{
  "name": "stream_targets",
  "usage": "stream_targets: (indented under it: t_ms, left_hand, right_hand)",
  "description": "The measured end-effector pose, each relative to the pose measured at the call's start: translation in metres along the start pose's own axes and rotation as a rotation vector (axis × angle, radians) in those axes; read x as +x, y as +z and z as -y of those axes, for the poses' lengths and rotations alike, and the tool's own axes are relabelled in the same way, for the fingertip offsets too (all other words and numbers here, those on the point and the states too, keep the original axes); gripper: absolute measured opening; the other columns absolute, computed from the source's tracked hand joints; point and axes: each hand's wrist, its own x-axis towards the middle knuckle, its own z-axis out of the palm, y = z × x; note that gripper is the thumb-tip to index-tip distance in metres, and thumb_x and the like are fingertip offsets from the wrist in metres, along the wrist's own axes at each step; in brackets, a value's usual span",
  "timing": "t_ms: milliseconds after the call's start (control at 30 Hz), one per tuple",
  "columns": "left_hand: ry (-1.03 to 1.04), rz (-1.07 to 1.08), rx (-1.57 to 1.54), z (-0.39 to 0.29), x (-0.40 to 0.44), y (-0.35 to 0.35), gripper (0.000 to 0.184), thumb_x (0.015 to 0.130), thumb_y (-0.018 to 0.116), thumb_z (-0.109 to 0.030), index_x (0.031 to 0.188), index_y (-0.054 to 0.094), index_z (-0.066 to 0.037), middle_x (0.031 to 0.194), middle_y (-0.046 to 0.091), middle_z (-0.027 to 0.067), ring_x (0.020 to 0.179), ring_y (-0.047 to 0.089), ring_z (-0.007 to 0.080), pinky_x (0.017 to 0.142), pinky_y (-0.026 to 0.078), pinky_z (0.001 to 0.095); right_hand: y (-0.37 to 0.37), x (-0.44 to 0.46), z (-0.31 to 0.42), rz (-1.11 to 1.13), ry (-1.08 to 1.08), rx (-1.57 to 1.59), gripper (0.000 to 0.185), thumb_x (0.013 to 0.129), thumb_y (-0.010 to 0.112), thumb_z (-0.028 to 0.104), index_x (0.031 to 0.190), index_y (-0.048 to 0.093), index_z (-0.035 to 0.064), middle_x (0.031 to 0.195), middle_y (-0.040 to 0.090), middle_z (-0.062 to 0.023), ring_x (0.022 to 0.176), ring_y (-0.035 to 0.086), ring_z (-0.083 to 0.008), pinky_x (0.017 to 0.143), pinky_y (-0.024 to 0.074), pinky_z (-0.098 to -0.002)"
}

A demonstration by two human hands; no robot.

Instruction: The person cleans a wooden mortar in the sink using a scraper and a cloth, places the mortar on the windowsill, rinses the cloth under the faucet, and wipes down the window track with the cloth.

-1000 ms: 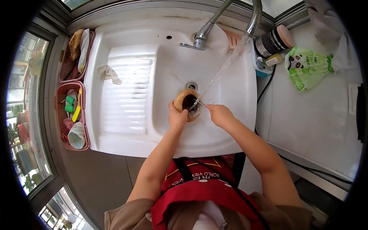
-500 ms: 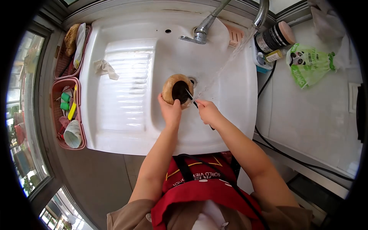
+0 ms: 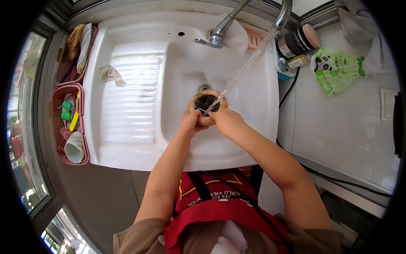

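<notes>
A tan, round pot point(image 3: 224, 98) with a dark inside is tilted in the sink, its mouth facing up toward me. My left hand point(image 3: 190, 122) is closed round its near left side, thumb at the rim. At the near right rim, my right hand point(image 3: 228, 122) is closed with its fingertips at the mouth. A thin pale strip, apparently the blade of a black-handled knife point(image 3: 200, 110), shows inside the pot by these fingers; its handle is hidden. Running water point(image 3: 243, 71) falls from the faucet point(image 3: 284, 17) into the mouth.
The white sink point(image 3: 177, 144) has a ribbed drainboard on the left with a crumpled cloth point(image 3: 112, 75). Pink baskets point(image 3: 84, 139) of small items stand beyond its left edge. A dark jar point(image 3: 292, 43), a green bag point(image 3: 336, 70) and a black cable point(image 3: 287, 91) are at right.
The pot has moved right and its mouth now sits under the water stream. My right hand has come in against the rim, and the knife's black handle no longer shows.
</notes>
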Motion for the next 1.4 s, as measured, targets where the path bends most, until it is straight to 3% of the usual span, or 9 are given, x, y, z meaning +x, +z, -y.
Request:
stream_targets:
  t_ms: [333, 433, 500, 767, 900, 1100, 1167, 1333, 1400]
  left_hand:
    - [0.011, -0.040, 0.164, -0.003, -0.016, 0.007, 0.041, 0.078, 0.049, -0.009, 0.118, 0.039, -0.003, 0.101, 0.056, 0.0149, 0.077, 0.064, 0.0268, 0.055, 0.059, 0.0386]
    - [0.200, -0.275, 0.327, 0.005, -0.026, 0.014, 0.052, 0.073, 0.050, -0.005, 0.123, 0.037, -0.004, 0.103, 0.057, 0.0181, 0.084, 0.063, 0.0283, 0.061, 0.057, 0.0419]
    - [0.698, -0.498, 0.762, 0.009, -0.020, 0.007, 0.054, 0.072, 0.052, -0.005, 0.125, 0.038, -0.006, 0.106, 0.055, 0.0200, 0.091, 0.062, 0.0306, 0.075, 0.052, 0.0418]
    - [0.890, -0.718, 1.514, -0.070, -0.069, 0.040, 0.053, 0.074, 0.059, -0.012, 0.123, 0.039, -0.010, 0.091, 0.057, 0.0174, 0.075, 0.061, 0.0340, 0.065, 0.050, 0.0411]
    - [0.594, -0.667, 1.910, -0.121, -0.073, 0.066, 0.035, 0.075, 0.059, -0.015, 0.103, 0.041, -0.004, 0.080, 0.059, 0.0136, 0.072, 0.064, 0.0331, 0.059, 0.051, 0.0390]
    - [0.190, -0.494, 2.669, -0.137, -0.072, 0.114, 0.043, 0.066, 0.069, -0.011, 0.106, 0.057, -0.003, 0.104, 0.054, 0.0138, 0.072, 0.067, 0.0256, 0.052, 0.055, 0.0333]
    - [-0.199, -0.452, 2.917, -0.137, -0.066, 0.126, 0.041, 0.062, 0.073, -0.011, 0.102, 0.065, -0.006, 0.115, 0.048, 0.0120, 0.068, 0.066, 0.0240, 0.044, 0.054, 0.0335]
    - [-0.213, -0.590, 2.923, -0.149, -0.050, 0.120, 0.038, 0.063, 0.073, -0.014, 0.099, 0.065, -0.003, 0.111, 0.051, 0.0127, 0.067, 0.066, 0.0253, 0.043, 0.053, 0.0343]
    - [-0.123, -0.543, 2.872, -0.162, -0.052, 0.106, 0.038, 0.066, 0.072, -0.016, 0.100, 0.064, -0.003, 0.109, 0.055, 0.0138, 0.071, 0.066, 0.0255, 0.049, 0.055, 0.0349]
  right_hand:
    - [-0.002, 0.005, -0.024, 0.091, -0.122, -0.125, 0.027, 0.084, 0.049, 0.013, 0.105, 0.066, 0.0134, 0.094, 0.066, -0.0116, 0.091, 0.062, -0.0294, 0.078, 0.0498, -0.0396]
    - [0.007, -0.001, -0.034, 0.148, -0.134, 0.164, 0.033, 0.086, 0.044, 0.010, 0.113, 0.062, 0.0129, 0.102, 0.064, -0.0132, 0.091, 0.061, -0.0307, 0.078, 0.0493, -0.0397]
    - [0.014, -0.001, -0.059, 0.199, -0.096, 0.341, 0.036, 0.087, 0.041, 0.008, 0.118, 0.058, 0.0094, 0.111, 0.061, -0.0150, 0.096, 0.060, -0.0308, 0.082, 0.0478, -0.0381]
    - [0.019, -0.031, -0.061, 0.139, 0.018, 0.868, 0.033, 0.090, 0.043, 0.014, 0.119, 0.057, 0.0032, 0.111, 0.061, -0.0175, 0.101, 0.058, -0.0267, 0.088, 0.0441, -0.0325]
    - [0.028, -0.026, -0.066, 0.037, 0.027, 0.943, 0.033, 0.090, 0.045, 0.013, 0.119, 0.057, 0.0031, 0.099, 0.064, -0.0151, 0.089, 0.059, -0.0240, 0.082, 0.0454, -0.0312]
    - [0.035, -0.030, -0.066, 0.029, 0.018, 1.035, 0.033, 0.090, 0.046, 0.015, 0.119, 0.056, 0.0033, 0.093, 0.064, -0.0140, 0.081, 0.058, -0.0229, 0.076, 0.0458, -0.0312]
    - [0.050, -0.028, -0.062, -0.069, -0.047, 1.035, 0.034, 0.090, 0.046, 0.015, 0.120, 0.055, 0.0037, 0.092, 0.064, -0.0139, 0.078, 0.058, -0.0226, 0.075, 0.0462, -0.0312]
    - [0.078, -0.021, -0.053, -0.353, -0.139, 0.911, 0.038, 0.090, 0.046, 0.017, 0.125, 0.051, 0.0056, 0.083, 0.063, -0.0109, 0.062, 0.054, -0.0187, 0.061, 0.0475, -0.0308]
    - [0.033, -0.039, -0.056, 0.252, 0.071, 1.314, 0.039, 0.091, 0.045, 0.019, 0.128, 0.049, 0.0063, 0.076, 0.059, -0.0074, 0.053, 0.051, -0.0152, 0.049, 0.0455, -0.0299]
